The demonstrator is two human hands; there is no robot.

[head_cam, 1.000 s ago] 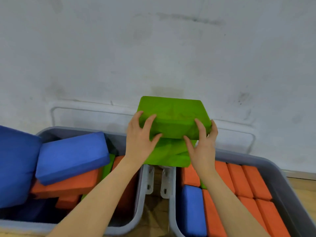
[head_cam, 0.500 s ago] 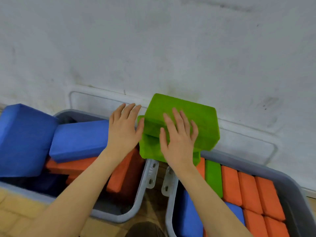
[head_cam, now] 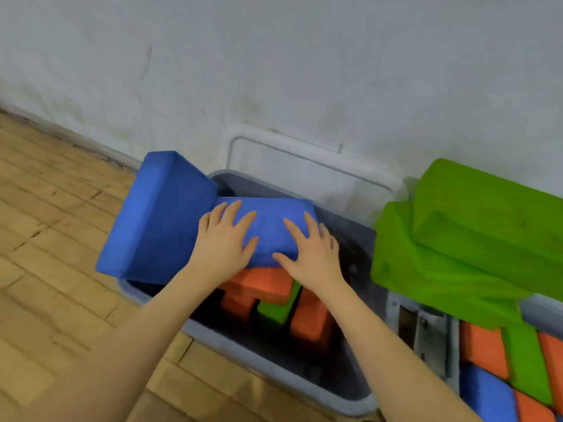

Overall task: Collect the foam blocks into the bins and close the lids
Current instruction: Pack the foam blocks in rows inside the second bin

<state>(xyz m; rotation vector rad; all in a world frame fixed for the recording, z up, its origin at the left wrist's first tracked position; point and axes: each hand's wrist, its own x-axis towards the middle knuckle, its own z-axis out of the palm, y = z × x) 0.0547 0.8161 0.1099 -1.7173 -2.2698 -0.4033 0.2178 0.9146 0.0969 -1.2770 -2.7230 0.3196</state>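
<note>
Now both hands lie flat on the blue block (head_cam: 268, 229) atop the left bin (head_cam: 274, 379).
The left hand (head_cam: 224, 242) and right hand (head_cam: 310, 254) rest on it with fingers straight and spread, gripping nothing. Its long axis runs left to right, under both palms, perched on orange blocks (head_cam: 262, 283). A bigger blue block (head_cam: 158, 217) overhangs the bin's left rim; likely both need pressing down. Green blocks (head_cam: 463, 239) crowd the right, over the right bin (head_cam: 539, 309).
</note>
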